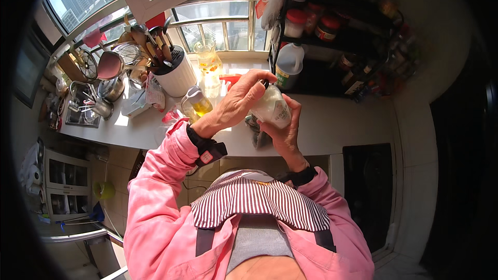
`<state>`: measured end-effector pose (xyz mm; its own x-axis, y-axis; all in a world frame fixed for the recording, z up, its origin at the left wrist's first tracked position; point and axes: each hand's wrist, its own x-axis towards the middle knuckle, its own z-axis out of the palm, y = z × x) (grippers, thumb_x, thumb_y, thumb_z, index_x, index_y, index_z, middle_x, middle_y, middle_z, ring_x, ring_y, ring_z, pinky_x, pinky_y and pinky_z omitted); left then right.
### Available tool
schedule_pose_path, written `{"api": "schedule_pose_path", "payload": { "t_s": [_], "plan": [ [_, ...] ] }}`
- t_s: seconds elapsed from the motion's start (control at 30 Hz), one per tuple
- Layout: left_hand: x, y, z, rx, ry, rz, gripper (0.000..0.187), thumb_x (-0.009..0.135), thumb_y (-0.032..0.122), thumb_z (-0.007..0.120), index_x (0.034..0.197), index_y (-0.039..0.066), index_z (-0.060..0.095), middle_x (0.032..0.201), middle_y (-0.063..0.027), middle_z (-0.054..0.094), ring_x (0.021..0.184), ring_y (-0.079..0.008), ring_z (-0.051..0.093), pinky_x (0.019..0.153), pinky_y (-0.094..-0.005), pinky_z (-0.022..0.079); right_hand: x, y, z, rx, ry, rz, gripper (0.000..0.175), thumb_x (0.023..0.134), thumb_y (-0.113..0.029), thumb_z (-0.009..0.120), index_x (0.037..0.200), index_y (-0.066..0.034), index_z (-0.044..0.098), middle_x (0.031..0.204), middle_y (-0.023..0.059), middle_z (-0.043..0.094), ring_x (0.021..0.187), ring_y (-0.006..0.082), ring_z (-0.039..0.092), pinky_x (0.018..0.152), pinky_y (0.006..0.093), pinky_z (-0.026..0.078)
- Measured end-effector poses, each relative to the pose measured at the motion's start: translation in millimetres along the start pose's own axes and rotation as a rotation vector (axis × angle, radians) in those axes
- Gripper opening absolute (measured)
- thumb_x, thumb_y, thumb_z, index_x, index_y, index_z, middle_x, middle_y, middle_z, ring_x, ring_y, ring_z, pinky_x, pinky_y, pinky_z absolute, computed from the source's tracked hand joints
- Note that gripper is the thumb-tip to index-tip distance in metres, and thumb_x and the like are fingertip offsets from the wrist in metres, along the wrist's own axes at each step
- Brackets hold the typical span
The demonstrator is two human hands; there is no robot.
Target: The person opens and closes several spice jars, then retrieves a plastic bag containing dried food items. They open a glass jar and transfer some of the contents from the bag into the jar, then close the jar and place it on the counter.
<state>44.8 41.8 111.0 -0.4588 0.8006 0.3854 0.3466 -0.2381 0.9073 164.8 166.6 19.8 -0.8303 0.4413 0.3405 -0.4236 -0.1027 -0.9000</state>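
A glass jar [273, 111] with white contents and a label is tilted above the counter in my right hand [287, 134], which wraps its lower body. Across its dark lid [266, 83] lie the fingers and thumb of my left hand [245, 91]. Whether the lid is loose or tight cannot be seen. Below the jar, a dark plastic bag [258, 135] rests on the counter, partly hidden. An oil bottle [199, 102] with yellow oil and a grey top stands left of my left hand. Behind that hand shows a red object [231, 79], mostly covered.
A white utensil holder [175, 74] and a glass pitcher [210, 62] stand by the window. At the right, a black rack [323, 52] holds several jars and a white plastic jug [290, 64]. A sink [83, 118] with utensils lies far left along the white counter [330, 124].
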Motion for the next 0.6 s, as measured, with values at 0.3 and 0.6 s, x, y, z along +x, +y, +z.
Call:
{"api": "schedule_pose_path", "payload": {
  "t_s": [0.3,0.6],
  "plan": [
    [36,-30,45,-0.25,0.004,0.113,0.017,0.103,0.016,0.049,0.111,0.004,0.059,0.107,-0.0005,0.054,0.099,-0.009,0.049,0.088,-0.0239,0.041,-14,-25,-26,0.18,0.169,0.058,0.076,0.076,-0.002,0.08,0.136,-0.013,0.036,0.113,0.0092,0.053,0.086,0.0152,0.061,0.061,0.0256,0.053],
    [51,-62,83,-0.528,0.013,-0.122,0.105,0.075,0.012,0.086,0.155,0.011,0.018,0.149,-0.014,0.034,0.133,-0.0262,0.043,0.104,-0.0402,0.048,-6,2,-86,0.574,0.125,0.168,0.078,0.074,0.004,0.074,0.138,-0.0147,0.033,0.131,0.0111,0.05,0.115,0.0254,0.057,0.094,0.0382,0.053]
  ]
}}
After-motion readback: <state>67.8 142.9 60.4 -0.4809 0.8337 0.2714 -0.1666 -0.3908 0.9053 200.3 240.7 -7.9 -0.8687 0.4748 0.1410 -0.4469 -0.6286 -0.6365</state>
